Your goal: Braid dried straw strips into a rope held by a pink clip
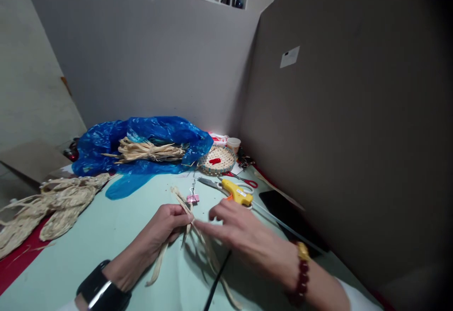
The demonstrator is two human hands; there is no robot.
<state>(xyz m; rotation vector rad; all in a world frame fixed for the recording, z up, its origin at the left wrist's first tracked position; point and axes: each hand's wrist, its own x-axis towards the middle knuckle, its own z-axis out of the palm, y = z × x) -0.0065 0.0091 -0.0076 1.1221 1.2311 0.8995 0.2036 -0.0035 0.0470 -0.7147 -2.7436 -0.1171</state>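
My left hand [166, 223] pinches a bundle of pale dried-husk strips [203, 240] between thumb and fingers. The upper end looks twisted or braided, and loose ends hang toward the table's front. My right hand [244, 235] is just right of the pinch, its index finger stretched out to the strips and the other fingers bent apart from it. It does not appear to grip anything; its thumb is hidden. A pink binder clip [193, 198] is at the strips' upper part, close beyond my left fingers.
Beyond my right hand lie a yellow glue gun [238, 193], grey scissors [210, 183] and red-handled scissors [247, 181]. Behind are a round woven basket [226, 162] and a blue plastic bag [106, 136] with a husk bundle [152, 151]. Braided pieces [67, 209] lie left; grey partitions [336, 113] enclose the table.
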